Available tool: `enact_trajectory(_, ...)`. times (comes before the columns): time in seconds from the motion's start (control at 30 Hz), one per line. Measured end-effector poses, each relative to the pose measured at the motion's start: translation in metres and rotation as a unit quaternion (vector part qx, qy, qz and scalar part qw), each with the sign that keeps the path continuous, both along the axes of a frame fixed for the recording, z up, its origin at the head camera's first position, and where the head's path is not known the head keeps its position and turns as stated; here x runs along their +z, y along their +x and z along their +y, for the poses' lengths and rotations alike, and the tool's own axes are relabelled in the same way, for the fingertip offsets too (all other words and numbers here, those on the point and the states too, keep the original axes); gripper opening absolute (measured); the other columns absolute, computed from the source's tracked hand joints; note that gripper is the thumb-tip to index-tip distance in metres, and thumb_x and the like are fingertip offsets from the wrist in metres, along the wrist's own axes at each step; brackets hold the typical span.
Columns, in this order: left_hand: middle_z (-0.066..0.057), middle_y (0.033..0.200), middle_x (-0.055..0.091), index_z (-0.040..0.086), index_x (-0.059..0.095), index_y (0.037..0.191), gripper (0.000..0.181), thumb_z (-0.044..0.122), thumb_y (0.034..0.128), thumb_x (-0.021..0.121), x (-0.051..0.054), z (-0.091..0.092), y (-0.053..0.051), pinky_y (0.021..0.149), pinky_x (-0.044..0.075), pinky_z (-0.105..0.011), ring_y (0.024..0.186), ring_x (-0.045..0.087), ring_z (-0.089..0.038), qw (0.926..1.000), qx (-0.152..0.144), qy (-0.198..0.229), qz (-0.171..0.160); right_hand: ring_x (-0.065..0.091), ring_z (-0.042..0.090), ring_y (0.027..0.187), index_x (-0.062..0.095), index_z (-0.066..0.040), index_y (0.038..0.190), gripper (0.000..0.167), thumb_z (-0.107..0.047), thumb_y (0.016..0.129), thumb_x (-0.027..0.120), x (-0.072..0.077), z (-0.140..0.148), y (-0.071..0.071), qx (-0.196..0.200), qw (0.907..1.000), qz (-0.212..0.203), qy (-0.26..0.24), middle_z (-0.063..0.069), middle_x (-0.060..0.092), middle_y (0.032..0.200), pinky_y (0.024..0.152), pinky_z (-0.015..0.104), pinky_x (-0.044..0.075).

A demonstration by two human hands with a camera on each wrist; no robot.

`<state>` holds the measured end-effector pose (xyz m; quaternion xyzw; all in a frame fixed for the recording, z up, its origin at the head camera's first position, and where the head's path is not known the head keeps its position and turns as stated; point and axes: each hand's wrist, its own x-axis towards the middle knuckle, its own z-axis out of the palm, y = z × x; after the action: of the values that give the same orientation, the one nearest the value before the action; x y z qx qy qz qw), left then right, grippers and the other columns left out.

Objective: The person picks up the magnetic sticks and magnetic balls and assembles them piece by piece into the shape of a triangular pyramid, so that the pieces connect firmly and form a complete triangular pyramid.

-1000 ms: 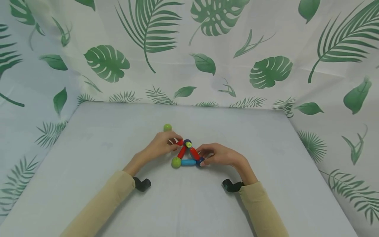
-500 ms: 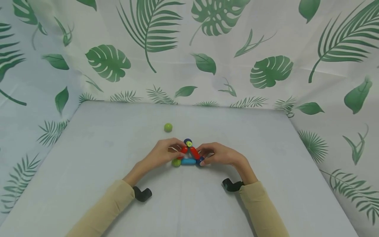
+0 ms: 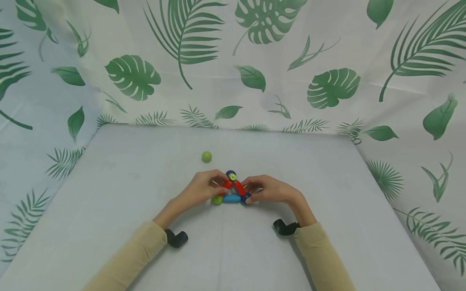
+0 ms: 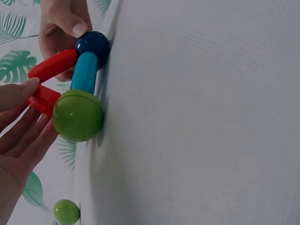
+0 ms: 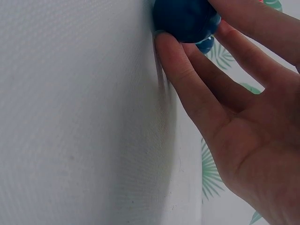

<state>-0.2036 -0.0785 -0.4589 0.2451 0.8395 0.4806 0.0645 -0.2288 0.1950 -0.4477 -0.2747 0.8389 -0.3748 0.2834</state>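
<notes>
A triangle of construction-toy rods and balls lies on the table between both hands. My left hand [image 3: 208, 186] pinches the left red rod [image 4: 45, 100], thumb in front and fingers behind, beside the green ball [image 4: 77, 116] at its lower end. Fingers of my right hand [image 3: 273, 189] grip the dark blue ball [image 5: 185, 18] at the right corner. Joining these balls is a light blue rod [image 3: 231, 198]. Another red rod [image 3: 239, 188] slants up from the right corner. At the far corner sits a second dark blue ball [image 3: 230, 173] with a small yellow-green end [image 3: 232, 177] showing.
A loose green ball [image 3: 206, 156] lies on the white table [image 3: 225, 250] beyond the left hand. Black wrist devices [image 3: 177, 239] project inward from both sleeves. Leaf-printed cloth [image 3: 218, 93] hangs behind the table and along its sides.
My left hand has come down from beside the far ball to the left red rod. The red piece it held there no longer shows at that spot. My right hand stays put.
</notes>
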Motion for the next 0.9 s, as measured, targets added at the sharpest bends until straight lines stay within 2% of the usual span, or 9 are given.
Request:
enact_trajectory(0.17, -0.003, 0.112, 0.073, 0.008, 0.071, 0.119, 0.025, 0.012, 0.0942, 0.075, 0.007, -0.008, -0.005, 0.093, 0.059, -0.033, 0.103, 0.069, -0.017, 0.9997, 0.015, -0.002, -0.017, 0.063, 0.020, 0.107, 0.066, -0.008, 0.130, 0.042, -0.019, 0.092, 0.078, 0.001, -0.001, 0.000, -0.001, 1.0000, -0.003, -0.001, 0.007, 0.070, 0.119, 0.095, 0.036, 0.053)
enact_trajectory(0.4, -0.004, 0.110, 0.074, 0.007, 0.072, 0.116, 0.021, 0.013, 0.0955, 0.074, 0.014, -0.025, -0.024, 0.089, 0.060, -0.034, 0.103, 0.070, -0.020, 0.9975, 0.069, 0.008, -0.010, 0.063, 0.021, 0.108, 0.065, -0.008, 0.131, 0.043, -0.020, 0.092, 0.078, 0.001, 0.000, 0.000, -0.004, 1.0000, -0.006, 0.005, 0.007, 0.070, 0.120, 0.096, 0.037, 0.053)
enact_trajectory(0.67, -0.010, 0.112, 0.074, 0.004, 0.071, 0.116, 0.023, 0.009, 0.0934, 0.075, 0.011, -0.036, -0.048, 0.092, 0.059, -0.038, 0.103, 0.069, -0.024, 0.9922, 0.122, 0.017, 0.019, 0.063, 0.021, 0.109, 0.065, -0.008, 0.131, 0.044, -0.020, 0.092, 0.078, 0.000, 0.001, 0.001, -0.007, 0.9999, -0.007, 0.002, 0.007, 0.070, 0.120, 0.096, 0.036, 0.052)
enact_trajectory(0.9, -0.012, 0.118, 0.071, 0.003, 0.069, 0.120, 0.028, 0.007, 0.0929, 0.074, 0.008, -0.035, -0.067, 0.097, 0.055, -0.044, 0.109, 0.064, -0.028, 0.9886, 0.148, -0.008, 0.025, 0.063, 0.021, 0.108, 0.066, -0.008, 0.131, 0.043, -0.020, 0.091, 0.078, 0.000, 0.001, 0.000, -0.008, 0.9999, -0.008, 0.002, 0.007, 0.070, 0.120, 0.096, 0.036, 0.052)
